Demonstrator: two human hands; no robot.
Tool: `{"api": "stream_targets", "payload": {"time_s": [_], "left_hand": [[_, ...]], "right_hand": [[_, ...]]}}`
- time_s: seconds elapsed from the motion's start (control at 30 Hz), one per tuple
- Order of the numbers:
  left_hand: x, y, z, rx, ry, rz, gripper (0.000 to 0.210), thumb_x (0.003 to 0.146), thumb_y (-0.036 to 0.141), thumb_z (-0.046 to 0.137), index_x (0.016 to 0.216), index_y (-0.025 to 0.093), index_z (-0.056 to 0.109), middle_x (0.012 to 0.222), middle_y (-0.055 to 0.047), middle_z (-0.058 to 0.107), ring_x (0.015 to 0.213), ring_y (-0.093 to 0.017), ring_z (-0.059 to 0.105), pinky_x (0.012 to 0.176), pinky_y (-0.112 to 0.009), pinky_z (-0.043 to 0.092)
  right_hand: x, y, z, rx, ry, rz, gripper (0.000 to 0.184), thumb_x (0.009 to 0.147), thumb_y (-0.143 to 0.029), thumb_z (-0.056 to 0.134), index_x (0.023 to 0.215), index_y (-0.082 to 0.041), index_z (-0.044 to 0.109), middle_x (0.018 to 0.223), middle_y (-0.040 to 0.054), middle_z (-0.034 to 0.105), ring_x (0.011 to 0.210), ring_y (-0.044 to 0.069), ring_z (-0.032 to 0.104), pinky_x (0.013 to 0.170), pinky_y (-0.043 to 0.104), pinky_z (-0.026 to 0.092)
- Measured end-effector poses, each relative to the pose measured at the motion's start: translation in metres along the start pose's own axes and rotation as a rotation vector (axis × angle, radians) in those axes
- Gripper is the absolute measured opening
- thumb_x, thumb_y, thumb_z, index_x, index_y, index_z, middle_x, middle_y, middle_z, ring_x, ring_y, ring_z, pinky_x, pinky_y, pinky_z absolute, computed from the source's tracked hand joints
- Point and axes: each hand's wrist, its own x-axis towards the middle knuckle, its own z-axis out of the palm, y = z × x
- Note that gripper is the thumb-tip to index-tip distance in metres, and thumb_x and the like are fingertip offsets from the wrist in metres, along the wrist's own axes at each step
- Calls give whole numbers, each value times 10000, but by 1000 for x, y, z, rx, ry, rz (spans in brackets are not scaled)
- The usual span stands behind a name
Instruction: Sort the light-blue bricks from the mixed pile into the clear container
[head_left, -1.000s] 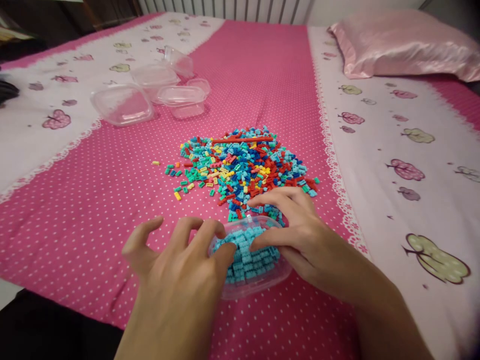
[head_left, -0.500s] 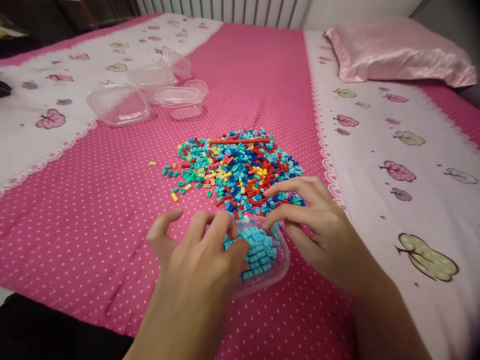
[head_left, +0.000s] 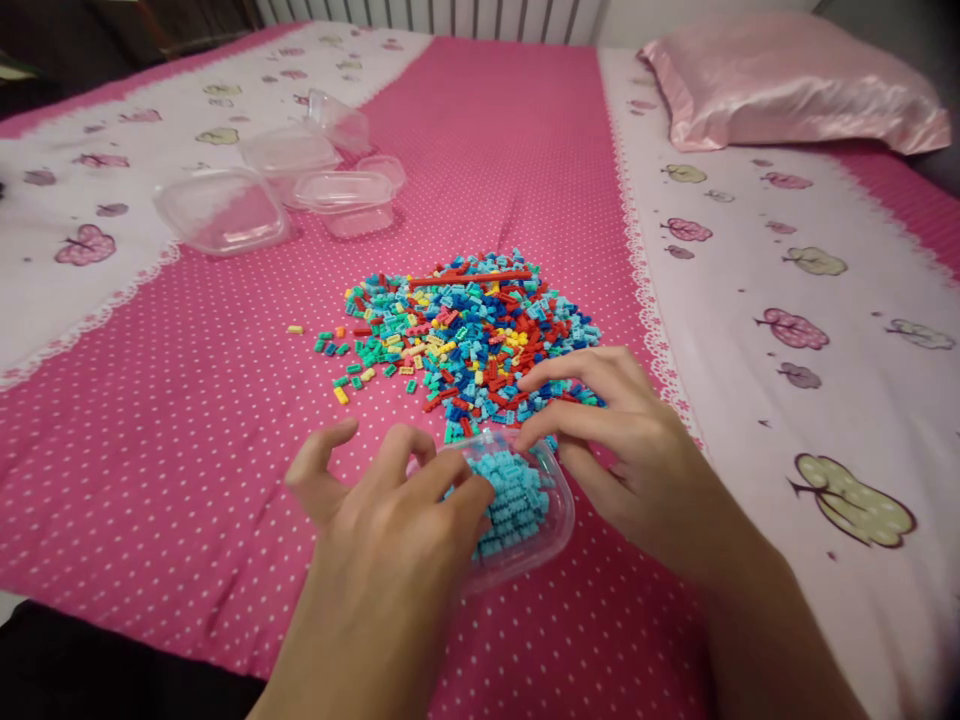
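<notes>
**Right hand (head_left: 622, 455) drawn back to the tub's rim, left hand (head_left: 394, 525) shifted rightward**

A second ago my right fingertips were over the bricks; now one is at the far rim of the clear plastic tub (head_left: 556, 530), fingers spread. My hands are apart, either side of it. My left fingers curl into its left side, over light-blue toy bricks (head_left: 514, 495); I cannot tell whether they pinch one.

All this sits on a polka-dot pink bedspread (head_left: 225, 430). Just beyond my hands spreads a mixed brick pile (head_left: 450, 340), a red rod (head_left: 472, 279) across its far side, limiting forward reach. Dotted cloth gives room left of my left hand; the bed's near edge slants past that forearm. Right of my right hand runs a white tree-print panel (head_left: 720, 300). Well beyond are clear containers (head_left: 225, 215) to the left, a satin pillow (head_left: 787, 85) to the right and white slats (head_left: 450, 18).
</notes>
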Motion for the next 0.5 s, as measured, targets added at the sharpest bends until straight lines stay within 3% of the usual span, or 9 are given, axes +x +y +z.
{"api": "stream_targets", "payload": {"time_s": [0.2, 0.33, 0.5], "left_hand": [[-2, 0, 5, 16, -7, -52, 300, 816, 22, 595, 693, 285, 668, 712, 49, 690, 888, -235, 585, 1041, -548, 280], [-2, -1, -1, 10, -44, 2, 291, 843, 41, 577, 784, 299, 696, 732, 57, 712, 870, -231, 588, 1024, -543, 216], [-3, 0, -6, 0, -30, -28, 243, 845, 67, 620, 768, 287, 687, 713, 61, 711, 858, -253, 608, 1015, -516, 195]], "right_hand": [[0, 1, -1, -7, -6, 4, 336, 926, -16, 511, 904, -255, 745, 1197, 47, 654, 1141, 240, 535, 992, 449, 447], [0, 2, -2, -17, 11, 8, 333, 917, -7, 511, 886, -254, 731, 1177, 44, 660, 1139, 244, 542, 984, 456, 455], [0, 1, -3, -19, 17, 16, 339, 880, 20, 523, 873, -247, 733, 1181, 47, 660, 1142, 246, 542, 976, 446, 460]]}}
